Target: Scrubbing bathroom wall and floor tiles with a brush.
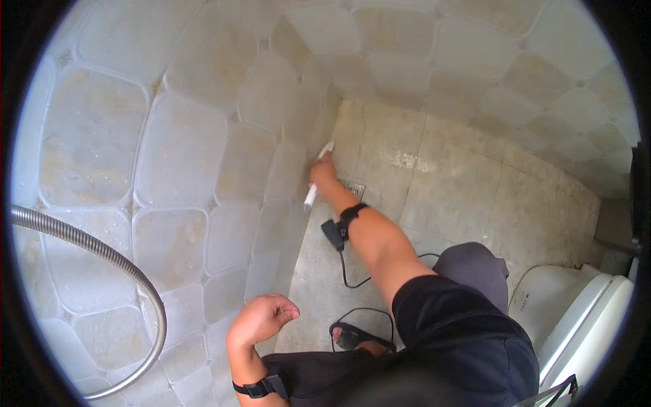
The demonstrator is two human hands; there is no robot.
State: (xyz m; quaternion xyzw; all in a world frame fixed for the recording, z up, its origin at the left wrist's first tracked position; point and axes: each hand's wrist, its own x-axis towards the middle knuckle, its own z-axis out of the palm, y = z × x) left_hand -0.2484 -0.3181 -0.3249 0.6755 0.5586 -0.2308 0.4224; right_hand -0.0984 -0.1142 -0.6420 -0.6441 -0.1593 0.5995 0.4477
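Note:
My right hand (323, 172) reaches far down to the foot of the tiled wall and grips a slim white-handled tool (310, 195). One end of the tool points at the seam between wall and floor. The other sticks out below my fist, so the middle is hidden by my fingers. What kind of tool it is cannot be made out. My left hand (264, 316) hangs bent near the wall with its fingers curled in, and nothing shows in it. A square metal floor drain (358, 189) lies partly behind my right wrist.
A steel shower hose (127, 265) loops across the left side. To the right stands a white toilet (546, 295) with its lid down. A black cable (351, 286) dangles from the device (333, 234) strapped to my right forearm. My sandalled foot (358, 338) is on the floor.

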